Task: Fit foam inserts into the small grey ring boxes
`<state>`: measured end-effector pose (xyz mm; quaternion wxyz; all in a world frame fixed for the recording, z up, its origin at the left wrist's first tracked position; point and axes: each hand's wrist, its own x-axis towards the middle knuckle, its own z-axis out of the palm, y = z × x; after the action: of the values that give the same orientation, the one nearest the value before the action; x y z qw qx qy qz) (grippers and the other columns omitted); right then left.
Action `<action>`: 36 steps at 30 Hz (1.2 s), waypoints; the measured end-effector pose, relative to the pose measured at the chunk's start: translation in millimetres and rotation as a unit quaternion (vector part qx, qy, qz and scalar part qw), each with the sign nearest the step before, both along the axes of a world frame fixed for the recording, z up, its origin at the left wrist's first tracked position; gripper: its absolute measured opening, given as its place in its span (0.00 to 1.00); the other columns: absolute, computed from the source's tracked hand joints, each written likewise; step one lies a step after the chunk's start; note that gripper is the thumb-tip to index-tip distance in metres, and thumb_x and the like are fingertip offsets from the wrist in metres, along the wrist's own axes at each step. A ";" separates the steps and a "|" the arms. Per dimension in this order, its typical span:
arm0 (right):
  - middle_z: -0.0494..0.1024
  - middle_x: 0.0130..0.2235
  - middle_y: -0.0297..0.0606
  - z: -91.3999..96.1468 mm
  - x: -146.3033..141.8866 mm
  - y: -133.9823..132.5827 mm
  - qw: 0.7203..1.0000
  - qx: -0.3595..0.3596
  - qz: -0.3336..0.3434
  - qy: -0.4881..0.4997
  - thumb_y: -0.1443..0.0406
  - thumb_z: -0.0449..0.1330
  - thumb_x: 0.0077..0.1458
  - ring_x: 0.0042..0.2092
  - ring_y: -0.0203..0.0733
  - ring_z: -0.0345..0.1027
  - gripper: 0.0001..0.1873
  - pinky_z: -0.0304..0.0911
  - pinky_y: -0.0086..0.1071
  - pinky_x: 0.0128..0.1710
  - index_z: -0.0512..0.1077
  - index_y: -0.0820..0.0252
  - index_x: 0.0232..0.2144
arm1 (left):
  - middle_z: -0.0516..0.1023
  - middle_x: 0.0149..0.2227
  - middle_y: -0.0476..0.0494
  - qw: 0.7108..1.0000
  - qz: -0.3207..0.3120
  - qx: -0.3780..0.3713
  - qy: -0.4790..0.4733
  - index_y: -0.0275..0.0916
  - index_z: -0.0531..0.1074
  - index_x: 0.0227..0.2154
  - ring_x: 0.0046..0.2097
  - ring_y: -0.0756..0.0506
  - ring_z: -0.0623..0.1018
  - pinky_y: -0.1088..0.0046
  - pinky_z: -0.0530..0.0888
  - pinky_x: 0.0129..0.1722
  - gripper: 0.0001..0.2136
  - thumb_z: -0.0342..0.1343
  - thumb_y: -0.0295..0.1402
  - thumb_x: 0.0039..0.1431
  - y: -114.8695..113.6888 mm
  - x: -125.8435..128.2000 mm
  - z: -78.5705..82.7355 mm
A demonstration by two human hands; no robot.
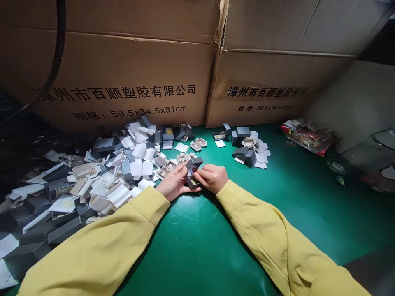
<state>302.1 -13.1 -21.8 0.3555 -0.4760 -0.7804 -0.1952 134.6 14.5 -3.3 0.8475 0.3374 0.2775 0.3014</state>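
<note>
A small dark grey hinged gift box [193,181] stands with its lid raised, held a little above the green table. My left hand [173,181] grips it from the left, thumb on the lid side and fingers beneath. My right hand [212,176] is closed at the box's opening, its fingertips at the inside of the box. Whether the fingers pinch a small part there cannot be made out. Something yellowish shows inside the box's base. Just behind my left hand lie beige cardboard inserts [168,167].
A large heap of dark boxes, white pads and inserts [114,191] covers the left. A smaller pile [249,148] and an open box [219,135] lie back right. Two cartons [123,74] wall off the back. A red plastic bag [308,137] lies right on the green table [191,246].
</note>
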 end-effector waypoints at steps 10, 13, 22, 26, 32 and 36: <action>0.68 0.18 0.31 -0.9 0.7 -0.9 1.000 0.011 0.018 -0.020 0.62 0.51 0.59 0.23 0.28 0.57 0.19 0.45 0.28 0.23 0.72 0.58 0.19 | 0.71 0.45 0.41 1.000 -0.006 0.001 0.000 0.43 0.66 0.47 0.38 0.45 0.76 0.50 0.75 0.39 0.14 0.51 0.30 0.58 0.0 -0.5 -0.5; 0.67 0.18 0.31 -0.7 -0.5 -2.0 1.000 -0.002 -0.010 -0.023 0.61 0.49 0.59 0.23 0.28 0.57 0.21 0.44 0.29 0.23 0.71 0.59 0.18 | 0.71 0.46 0.41 1.000 -0.004 -0.004 0.002 0.43 0.66 0.47 0.39 0.45 0.76 0.49 0.74 0.40 0.14 0.51 0.30 0.58 -0.2 -0.1 0.6; 0.69 0.20 0.33 -2.3 0.1 -0.9 0.997 -0.075 -0.026 -0.017 0.59 0.47 0.61 0.24 0.30 0.58 0.22 0.43 0.29 0.24 0.72 0.58 0.20 | 0.72 0.44 0.41 1.000 0.002 -0.010 -0.003 0.44 0.65 0.49 0.41 0.44 0.76 0.48 0.73 0.42 0.15 0.50 0.30 0.59 0.7 0.6 -0.6; 0.70 0.21 0.33 -3.6 0.9 -0.3 0.997 -0.070 -0.020 -0.012 0.59 0.47 0.60 0.24 0.30 0.59 0.22 0.44 0.29 0.24 0.72 0.59 0.20 | 0.72 0.44 0.40 1.000 -0.004 -0.001 0.000 0.45 0.63 0.51 0.42 0.44 0.75 0.49 0.73 0.42 0.16 0.49 0.30 0.59 0.6 0.3 -1.0; 0.71 0.22 0.34 -5.1 1.4 0.4 0.995 -0.094 -0.008 -0.010 0.59 0.47 0.61 0.26 0.30 0.61 0.21 0.46 0.28 0.24 0.73 0.59 0.23 | 0.72 0.45 0.40 1.000 -0.007 0.007 0.003 0.45 0.62 0.52 0.42 0.44 0.75 0.48 0.73 0.42 0.17 0.49 0.30 0.59 0.5 0.1 -0.7; 0.72 0.24 0.34 -5.3 2.0 1.2 0.993 -0.119 0.004 0.004 0.59 0.47 0.61 0.27 0.30 0.62 0.21 0.48 0.27 0.25 0.74 0.59 0.24 | 0.71 0.45 0.40 1.000 -0.008 0.000 0.002 0.45 0.63 0.51 0.42 0.43 0.75 0.48 0.73 0.42 0.17 0.49 0.30 0.59 1.1 -0.2 -0.3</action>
<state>304.1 -11.9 -27.0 0.2998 -0.5129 -0.7984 -0.0977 134.4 15.6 -3.6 0.8492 0.3400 0.2769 0.2942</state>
